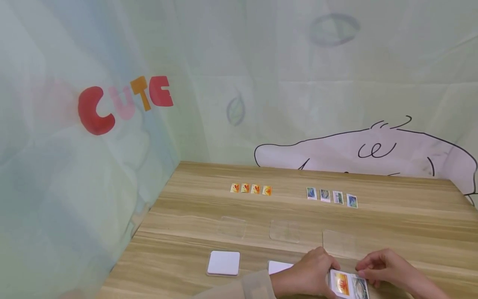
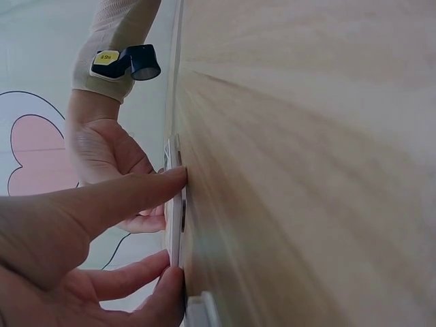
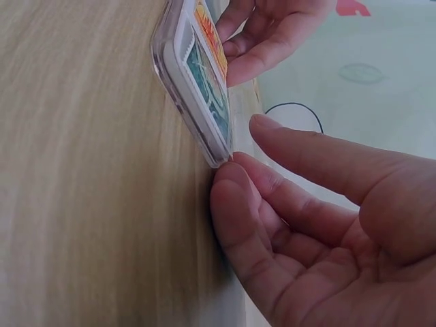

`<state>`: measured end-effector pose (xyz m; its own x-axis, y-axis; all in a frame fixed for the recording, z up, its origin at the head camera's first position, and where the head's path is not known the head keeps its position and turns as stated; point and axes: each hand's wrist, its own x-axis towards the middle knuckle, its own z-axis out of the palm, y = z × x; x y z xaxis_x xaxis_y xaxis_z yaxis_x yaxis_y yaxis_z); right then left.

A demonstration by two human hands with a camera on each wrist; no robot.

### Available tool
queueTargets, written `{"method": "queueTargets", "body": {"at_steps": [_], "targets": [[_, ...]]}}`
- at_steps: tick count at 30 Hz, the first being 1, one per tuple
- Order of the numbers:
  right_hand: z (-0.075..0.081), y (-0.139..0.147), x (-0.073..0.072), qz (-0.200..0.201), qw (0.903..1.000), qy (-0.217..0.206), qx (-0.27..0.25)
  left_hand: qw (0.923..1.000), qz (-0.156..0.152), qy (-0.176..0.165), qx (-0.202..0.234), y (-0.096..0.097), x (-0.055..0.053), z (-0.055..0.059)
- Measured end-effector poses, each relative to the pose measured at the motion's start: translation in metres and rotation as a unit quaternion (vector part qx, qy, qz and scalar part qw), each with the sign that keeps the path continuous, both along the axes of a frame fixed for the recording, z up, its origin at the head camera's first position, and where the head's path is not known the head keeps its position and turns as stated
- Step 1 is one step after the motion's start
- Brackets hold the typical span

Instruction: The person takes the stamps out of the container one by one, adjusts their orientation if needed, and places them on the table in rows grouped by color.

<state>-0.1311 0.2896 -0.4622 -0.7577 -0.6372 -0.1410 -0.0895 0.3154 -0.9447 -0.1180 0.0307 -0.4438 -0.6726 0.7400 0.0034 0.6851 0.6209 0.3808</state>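
Your left hand [image 1: 308, 274] grips the clear case [image 1: 350, 286] between thumb and fingers, toward the near edge of the surface [image 1: 179, 224] — orange stamp [image 1: 341, 284] and grey-green stamp [image 1: 360, 287] facing up. Your right hand [image 1: 390, 270] is loosely curled, thumb free — its fingertips at the case's corner. Four smaller stamps [image 1: 255, 189], also orange, line up near the far edge.

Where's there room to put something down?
Left of the leftmost white card to the table's left edge, or between the right stamp row and the right edge. It's crowded front right, where the left hand and right hand are at the stamped card.
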Motion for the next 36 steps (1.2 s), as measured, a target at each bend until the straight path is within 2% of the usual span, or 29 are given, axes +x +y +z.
{"method": "queueTargets", "body": {"at_steps": [6,13,22,30,36], "targets": [[0.0003,-0.0006,0.0013,-0.007,0.9998,0.012,0.016,1.0,-0.002,-0.001,0.003,-0.0004,0.0003,-0.0001],[-0.0039,-0.0033,0.0037,-0.005,0.9979,0.062,0.014,0.9998,-0.002,-0.015,0.01,-0.0014,0.0005,0.0009],[-0.0068,-0.0046,0.0065,-0.021,0.9971,0.066,0.032,0.9999,-0.002,-0.016,0.001,-0.001,0.0005,0.0005],[-0.0072,-0.0062,0.0069,-0.019,0.9974,0.066,0.023,0.9999,-0.005,-0.012,-0.001,-0.0009,-0.0005,-0.0007],[-0.006,-0.0063,0.0062,-0.003,0.9959,0.089,0.015,1.0,-0.003,-0.006,-0.002,-0.0001,-0.0007,-0.0001]]}}
